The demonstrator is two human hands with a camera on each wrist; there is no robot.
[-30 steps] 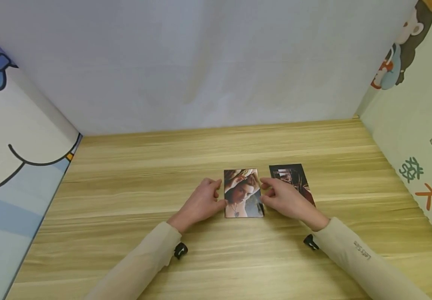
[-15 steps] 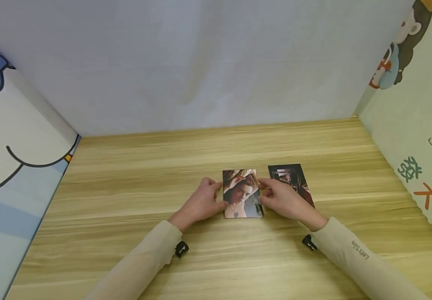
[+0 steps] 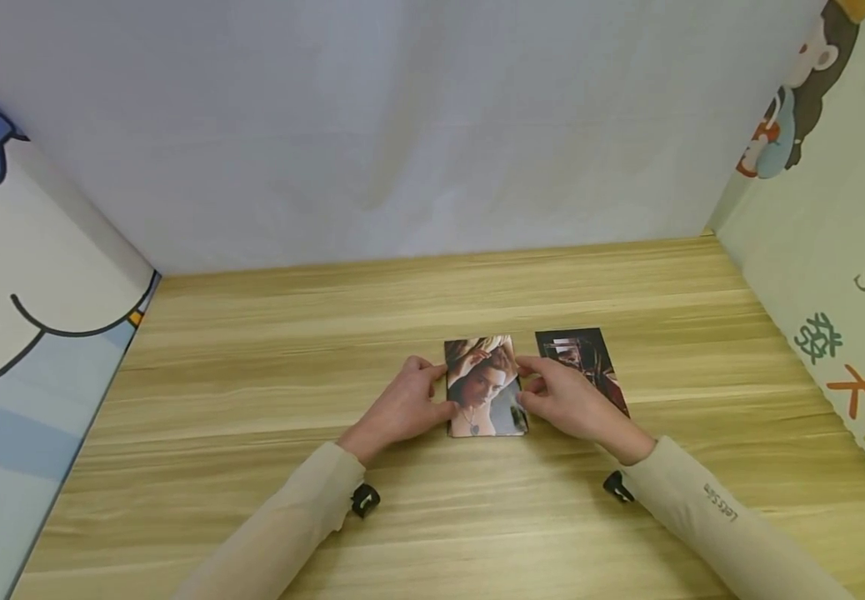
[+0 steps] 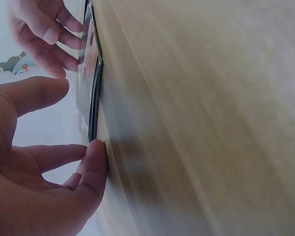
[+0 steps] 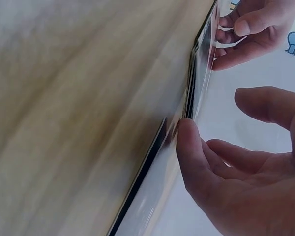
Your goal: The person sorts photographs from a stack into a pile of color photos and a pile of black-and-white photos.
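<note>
A small stack of photo cards (image 3: 483,386) lies on the wooden table (image 3: 267,350), a portrait on top. My left hand (image 3: 442,387) touches its left edge with thumb and fingertip. My right hand (image 3: 524,382) touches its right edge the same way. In the left wrist view the left hand (image 4: 73,118) has its thumb against the edge of the stack (image 4: 92,93), fingers loosely extended. In the right wrist view the right hand (image 5: 216,113) has its thumb at the edge of the stack (image 5: 197,69), whose top card stands slightly raised.
A single dark photo (image 3: 578,354) lies flat just right of the stack, partly under my right hand. White cloth closes the back, and cartoon-printed panels (image 3: 830,250) close the left and right sides. Bare wood surrounds the cards.
Almost nothing: both hands stay on the stack's edges, and the top card's right edge looks slightly more raised than a second ago.
</note>
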